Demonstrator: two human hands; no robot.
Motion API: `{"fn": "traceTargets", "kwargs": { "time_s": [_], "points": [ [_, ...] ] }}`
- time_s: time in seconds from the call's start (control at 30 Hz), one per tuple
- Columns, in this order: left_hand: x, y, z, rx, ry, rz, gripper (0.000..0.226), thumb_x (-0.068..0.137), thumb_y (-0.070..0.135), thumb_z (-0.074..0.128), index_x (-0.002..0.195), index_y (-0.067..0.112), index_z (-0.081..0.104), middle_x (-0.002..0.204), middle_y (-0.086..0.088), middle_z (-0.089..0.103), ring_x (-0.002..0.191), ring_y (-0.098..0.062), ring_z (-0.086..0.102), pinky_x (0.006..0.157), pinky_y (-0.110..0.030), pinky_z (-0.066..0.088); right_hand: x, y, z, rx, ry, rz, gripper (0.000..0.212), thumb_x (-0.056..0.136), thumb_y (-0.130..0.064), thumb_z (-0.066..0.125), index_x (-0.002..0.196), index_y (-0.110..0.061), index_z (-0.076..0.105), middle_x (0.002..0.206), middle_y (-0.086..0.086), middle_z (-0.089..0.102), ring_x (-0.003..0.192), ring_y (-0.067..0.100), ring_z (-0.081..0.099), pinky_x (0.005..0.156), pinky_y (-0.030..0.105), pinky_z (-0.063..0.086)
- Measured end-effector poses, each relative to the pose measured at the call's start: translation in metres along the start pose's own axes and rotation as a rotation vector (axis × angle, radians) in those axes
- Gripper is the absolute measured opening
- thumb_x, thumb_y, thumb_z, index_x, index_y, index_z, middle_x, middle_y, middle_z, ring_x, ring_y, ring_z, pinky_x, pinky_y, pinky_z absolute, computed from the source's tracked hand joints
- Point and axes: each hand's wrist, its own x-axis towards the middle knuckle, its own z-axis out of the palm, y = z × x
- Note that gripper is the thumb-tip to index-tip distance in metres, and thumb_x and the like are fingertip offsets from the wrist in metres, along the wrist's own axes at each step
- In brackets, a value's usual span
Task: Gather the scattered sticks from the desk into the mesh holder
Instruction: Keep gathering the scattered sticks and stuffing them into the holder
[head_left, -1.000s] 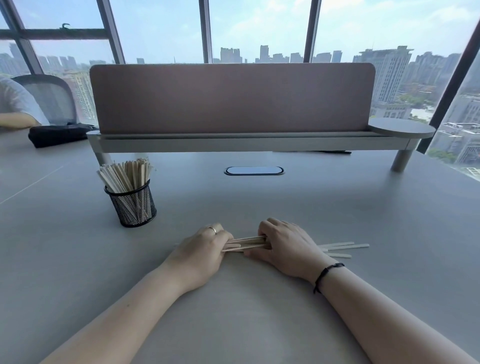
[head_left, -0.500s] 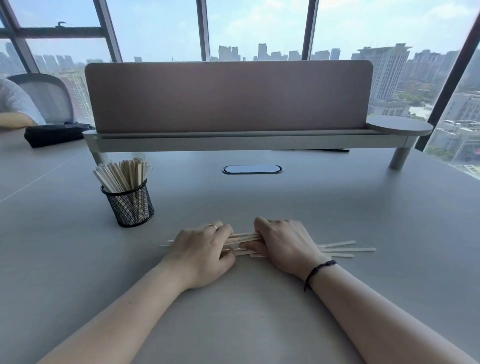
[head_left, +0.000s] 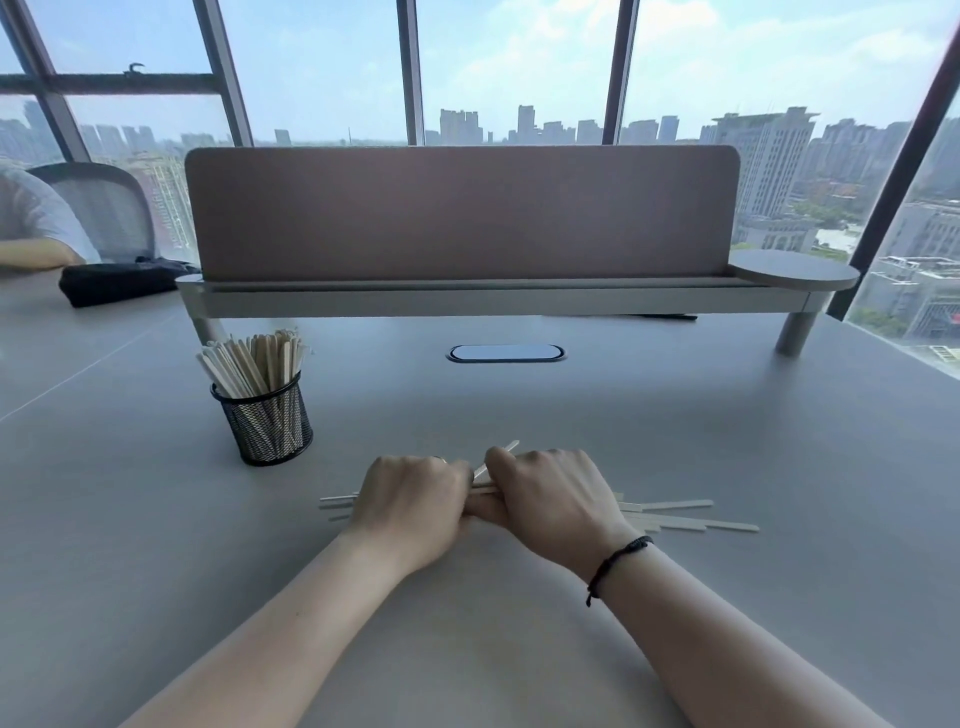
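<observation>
Several pale wooden sticks (head_left: 675, 512) lie in a loose bundle on the grey desk (head_left: 727, 441), their ends showing left and right of my hands. My left hand (head_left: 410, 504) and my right hand (head_left: 550, 496) sit side by side on top of the bundle, fingers curled round the sticks. One stick (head_left: 498, 457) points up and away between the two hands. The black mesh holder (head_left: 270, 423) stands to the left and further back, upright and holding several sticks.
A pink divider panel (head_left: 462, 213) on a raised shelf (head_left: 493, 301) runs across the back. An oval cable port (head_left: 506, 353) sits in the desk behind my hands. At far left are another person's arm (head_left: 31, 254), a chair and a dark bag (head_left: 119, 283).
My hands have drawn together until they touch, closing over the bundle. One stick now tilts up between them. The stick ends on the right spread a little.
</observation>
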Motion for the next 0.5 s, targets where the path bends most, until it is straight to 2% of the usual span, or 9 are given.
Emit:
{"fn": "traceTargets", "kwargs": {
  "time_s": [0.07, 0.17, 0.23, 0.3, 0.33, 0.4, 0.5],
  "points": [
    [-0.001, -0.007, -0.004, 0.006, -0.003, -0.062, 0.024, 0.088, 0.044, 0.055, 0.086, 0.021, 0.062, 0.080, -0.008, 0.071, 0.078, -0.036, 0.069, 0.056, -0.032, 0.030, -0.001, 0.007, -0.002, -0.014, 0.024, 0.017, 0.067, 0.079, -0.086, 0.036, 0.082, -0.020, 0.043, 0.057, 0.005, 0.059, 0.054, 0.038, 0.058, 0.043, 0.033, 0.029],
    [-0.003, -0.024, -0.011, -0.050, 0.049, -0.150, 0.034, 0.093, 0.049, 0.052, 0.076, 0.020, 0.054, 0.077, -0.009, 0.069, 0.075, -0.037, 0.067, 0.051, -0.032, 0.026, -0.003, 0.019, -0.010, 0.014, 0.030, 0.158, 0.075, 0.070, -0.094, 0.033, 0.090, -0.023, 0.049, 0.066, 0.002, 0.066, 0.063, 0.035, 0.062, 0.052, 0.035, 0.046],
    [-0.004, -0.037, -0.011, -0.126, 0.063, -0.233, 0.035, 0.093, 0.045, 0.051, 0.069, 0.021, 0.043, 0.070, -0.006, 0.065, 0.072, -0.036, 0.064, 0.052, -0.033, 0.028, -0.003, 0.025, -0.014, 0.054, 0.084, 0.267, 0.067, 0.073, -0.089, 0.041, 0.083, -0.024, 0.050, 0.065, -0.002, 0.065, 0.061, 0.030, 0.061, 0.054, 0.033, 0.048],
    [-0.005, -0.046, -0.009, -0.242, 0.172, -0.270, 0.042, 0.090, 0.043, 0.049, 0.060, 0.019, 0.033, 0.049, -0.001, 0.045, 0.057, -0.036, 0.054, 0.050, -0.032, 0.028, -0.001, 0.027, -0.020, 0.159, 0.139, 0.385, 0.060, 0.083, -0.073, 0.053, 0.069, -0.016, 0.044, 0.053, -0.001, 0.053, 0.054, 0.028, 0.051, 0.053, 0.032, 0.044],
    [-0.006, -0.046, -0.012, -0.338, 0.228, -0.292, 0.047, 0.090, 0.044, 0.048, 0.056, 0.019, 0.028, 0.044, 0.001, 0.033, 0.051, -0.035, 0.045, 0.047, -0.032, 0.026, 0.001, 0.028, -0.023, 0.256, 0.191, 0.438, 0.061, 0.088, -0.064, 0.055, 0.063, -0.012, 0.036, 0.048, 0.001, 0.041, 0.050, 0.026, 0.040, 0.050, 0.032, 0.037],
    [-0.006, -0.045, -0.016, -0.633, 0.314, -0.358, 0.059, 0.095, 0.051, 0.051, 0.054, 0.019, 0.022, 0.044, 0.003, 0.019, 0.046, -0.025, 0.028, 0.045, -0.033, 0.021, 0.009, 0.026, -0.035, 0.598, 0.326, 0.544, 0.063, 0.095, -0.053, 0.052, 0.059, -0.008, 0.025, 0.053, 0.008, 0.024, 0.051, 0.021, 0.022, 0.049, 0.033, 0.021],
    [-0.001, -0.033, -0.023, -1.289, 0.371, -0.496, 0.060, 0.089, 0.058, 0.057, 0.054, 0.025, 0.022, 0.049, 0.006, 0.019, 0.045, -0.016, 0.017, 0.045, -0.027, 0.015, 0.018, 0.020, -0.051, 1.249, 0.517, 0.661, 0.066, 0.101, -0.048, 0.043, 0.058, -0.005, 0.018, 0.058, 0.014, 0.014, 0.051, 0.023, 0.013, 0.050, 0.035, 0.013]
  ]
}}
